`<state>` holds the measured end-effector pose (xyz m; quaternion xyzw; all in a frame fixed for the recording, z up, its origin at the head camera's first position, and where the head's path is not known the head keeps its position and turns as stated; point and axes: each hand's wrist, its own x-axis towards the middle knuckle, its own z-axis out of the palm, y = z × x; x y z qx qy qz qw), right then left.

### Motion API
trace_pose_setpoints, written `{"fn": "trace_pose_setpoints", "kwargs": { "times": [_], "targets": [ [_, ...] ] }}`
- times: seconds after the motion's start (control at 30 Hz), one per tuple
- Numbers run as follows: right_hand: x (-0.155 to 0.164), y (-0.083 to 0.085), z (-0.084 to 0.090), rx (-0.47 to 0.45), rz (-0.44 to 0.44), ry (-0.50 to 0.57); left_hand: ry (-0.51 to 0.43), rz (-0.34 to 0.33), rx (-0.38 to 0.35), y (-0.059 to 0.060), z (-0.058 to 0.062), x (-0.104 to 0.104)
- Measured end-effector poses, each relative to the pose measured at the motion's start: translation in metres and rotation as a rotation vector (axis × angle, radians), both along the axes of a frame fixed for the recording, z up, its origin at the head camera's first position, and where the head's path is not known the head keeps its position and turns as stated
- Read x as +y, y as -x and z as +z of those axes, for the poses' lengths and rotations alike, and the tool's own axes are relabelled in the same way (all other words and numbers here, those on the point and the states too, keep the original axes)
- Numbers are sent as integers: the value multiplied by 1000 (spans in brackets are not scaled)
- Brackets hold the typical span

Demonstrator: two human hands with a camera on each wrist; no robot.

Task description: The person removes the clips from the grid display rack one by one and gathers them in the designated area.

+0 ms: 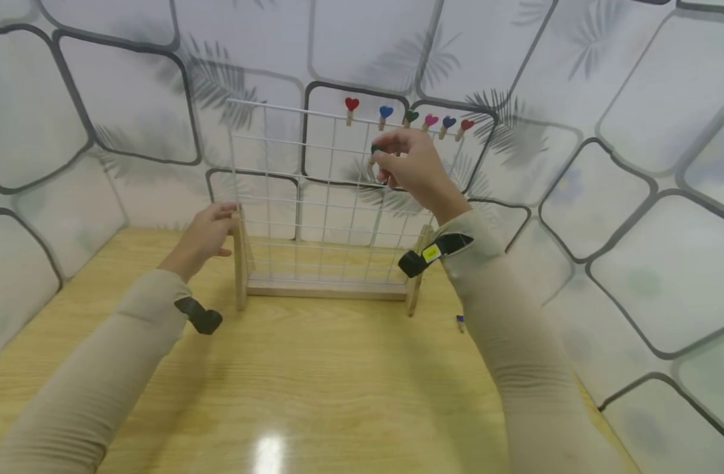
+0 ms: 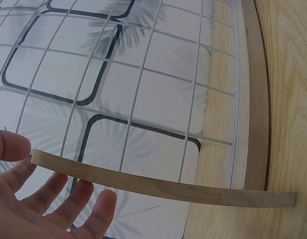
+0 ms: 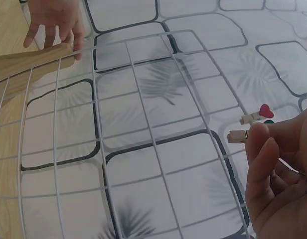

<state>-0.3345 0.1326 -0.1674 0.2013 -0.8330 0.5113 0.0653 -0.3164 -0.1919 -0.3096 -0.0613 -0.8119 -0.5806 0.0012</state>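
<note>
My right hand (image 1: 412,168) pinches a clip (image 3: 239,135) at the grid (image 1: 314,197); my left hand (image 1: 205,237), fingers relaxed, rests on the post (image 1: 240,260).

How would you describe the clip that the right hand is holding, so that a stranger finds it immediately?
Start at the white wire grid standing in its wooden frame on the table. Six heart-topped clips sit along its top wire at the right. Just below them, the right hand pinches a green-topped clip; it is the only one in fingers rather than on that top wire.

Right hand (image 1: 412,168) pinches green clip (image 1: 374,151) at wire grid (image 1: 279,197); left hand (image 1: 205,236) steadies wooden post (image 1: 240,263).
</note>
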Motion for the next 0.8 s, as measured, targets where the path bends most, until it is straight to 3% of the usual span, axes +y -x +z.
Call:
{"fn": "trace_pose_setpoints", "kwargs": {
  "times": [0.33,0.63,0.8],
  "targets": [
    [53,-10,-55,-66,0,1,10,-6,7,0,4,-3],
    [111,-12,-120,-192,-72,69,-7,-48,-42,1,3,-2],
    [140,-20,-142,-255,-114,105,-5,-53,-42,1,1,-1]
  ]
}}
